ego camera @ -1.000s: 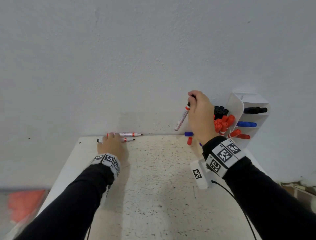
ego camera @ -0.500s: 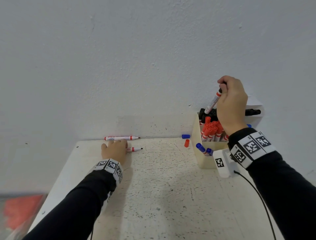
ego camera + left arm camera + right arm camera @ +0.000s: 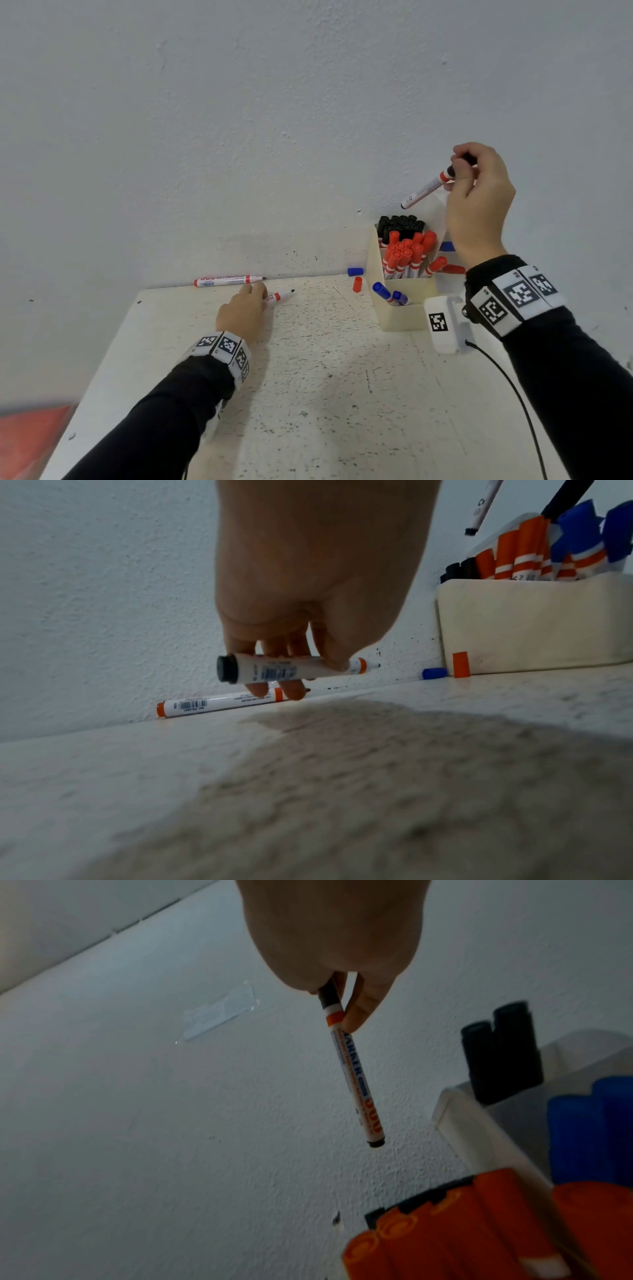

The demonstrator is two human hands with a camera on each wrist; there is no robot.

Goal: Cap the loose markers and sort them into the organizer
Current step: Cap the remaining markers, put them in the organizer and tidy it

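My right hand (image 3: 457, 174) pinches a white marker (image 3: 426, 190) by its black-capped end and holds it tilted in the air above the cream organizer (image 3: 402, 320). The right wrist view shows that marker (image 3: 356, 1074) hanging from my right hand (image 3: 342, 1004), barrel end down. My left hand (image 3: 251, 298) grips an uncapped marker (image 3: 281, 295) low over the table near the wall; the left wrist view shows fingers curled round this marker (image 3: 291, 669). A second uncapped red marker (image 3: 227, 280) lies along the wall. A blue cap (image 3: 355, 271) and a red cap (image 3: 357, 284) lie left of the organizer.
The organizer stands against the wall at the table's back right, with black markers (image 3: 402, 222) at the back, red ones (image 3: 406, 255) in the middle and blue ones (image 3: 388, 294) in front. A blurred red object (image 3: 30, 435) sits beyond the table's left edge.
My right hand has risen and moved right with its marker, from beside the organizer to above it. My left hand has closed round the nearer uncapped marker.
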